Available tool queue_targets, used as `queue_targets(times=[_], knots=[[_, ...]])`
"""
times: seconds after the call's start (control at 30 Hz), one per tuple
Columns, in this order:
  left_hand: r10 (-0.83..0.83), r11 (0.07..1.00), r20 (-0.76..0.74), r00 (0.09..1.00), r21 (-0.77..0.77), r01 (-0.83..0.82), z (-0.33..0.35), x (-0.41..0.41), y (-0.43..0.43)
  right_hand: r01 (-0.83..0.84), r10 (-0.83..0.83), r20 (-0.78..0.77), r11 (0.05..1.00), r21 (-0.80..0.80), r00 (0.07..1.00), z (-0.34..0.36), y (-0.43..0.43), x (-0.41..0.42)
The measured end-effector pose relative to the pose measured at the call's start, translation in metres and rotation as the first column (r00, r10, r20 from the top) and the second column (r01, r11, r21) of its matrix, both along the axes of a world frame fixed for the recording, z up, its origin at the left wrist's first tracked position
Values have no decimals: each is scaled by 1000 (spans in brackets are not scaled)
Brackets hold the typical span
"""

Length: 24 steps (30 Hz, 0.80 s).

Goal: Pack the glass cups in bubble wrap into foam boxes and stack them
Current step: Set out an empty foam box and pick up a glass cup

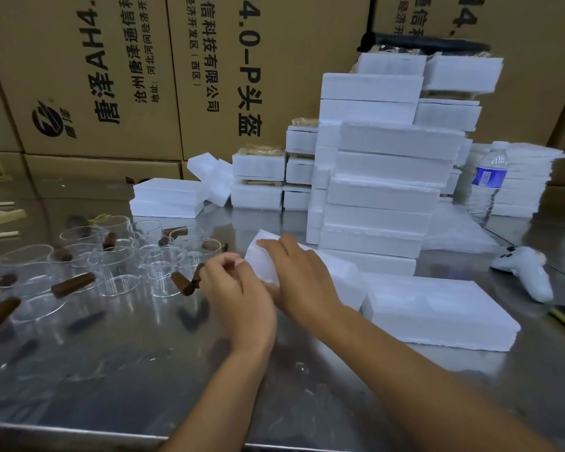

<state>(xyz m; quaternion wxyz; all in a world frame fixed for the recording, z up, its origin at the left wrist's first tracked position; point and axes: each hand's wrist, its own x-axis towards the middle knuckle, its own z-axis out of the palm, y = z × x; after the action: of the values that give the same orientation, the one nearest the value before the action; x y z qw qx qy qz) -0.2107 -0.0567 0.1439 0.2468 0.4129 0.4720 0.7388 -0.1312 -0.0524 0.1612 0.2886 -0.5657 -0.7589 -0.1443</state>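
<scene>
Tilted white foam box [262,256] sits at table centre, one end raised, under both hands.
- Right hand [302,275] lies across the box top, fingers bent over its far edge, gripping it.
- Left hand [238,288] is at the box's near-left end. Its fingers are curled and the thumb is set against the forefinger. Cannot tell whether it pinches anything.
- Clear glass cups with brown wooden handles [118,265] are clustered to the left of the hands, standing unwrapped on the shiny steel table [144,370]. Some are upright; others are hard to read through the glare.
- A flat white foam slab-shaped box [437,308] lies just right of the held box.
- Behind them stands a tall stack of white foam boxes [382,197], with lower stacks to its left.
- Far right are a clear plastic water bottle with a blue label [488,181] and a white handheld controller [525,272].
- Brown printed cardboard cartons [111,76] wall the back.
</scene>
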Motion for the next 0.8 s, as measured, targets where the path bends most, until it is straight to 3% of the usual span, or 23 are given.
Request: queue_targets(times=[0.13,0.2,0.3,0.43,0.53,0.63,0.7,0.8], knots=[[-43,998,15,999,50,42,3,2,-6,8,-1,210,999,-33,978,-10,6,-3],[-77,996,33,996,49,75,4,2,-7,-15,29,208,998,-67,978,-12,6,-6],[-120,990,29,992,83,117,6,4,-11,-60,67,52,990,-127,996,-9,8,-8],[-161,968,32,986,199,151,9,2,-17,-134,88,-282,980,-147,955,4,15,-12],[-225,966,180,958,166,196,9,-2,-14,-259,98,-582,945,-199,807,14,25,-22],[-241,966,297,924,-17,257,6,-4,-8,-298,41,-781,936,-188,623,30,37,-30],[-309,929,228,924,-136,344,2,-2,-4,-290,4,-810,935,-204,586,45,44,-32],[-478,859,-83,875,-254,445,-7,7,-8,-341,-61,-778,875,-343,625,65,50,-38]])
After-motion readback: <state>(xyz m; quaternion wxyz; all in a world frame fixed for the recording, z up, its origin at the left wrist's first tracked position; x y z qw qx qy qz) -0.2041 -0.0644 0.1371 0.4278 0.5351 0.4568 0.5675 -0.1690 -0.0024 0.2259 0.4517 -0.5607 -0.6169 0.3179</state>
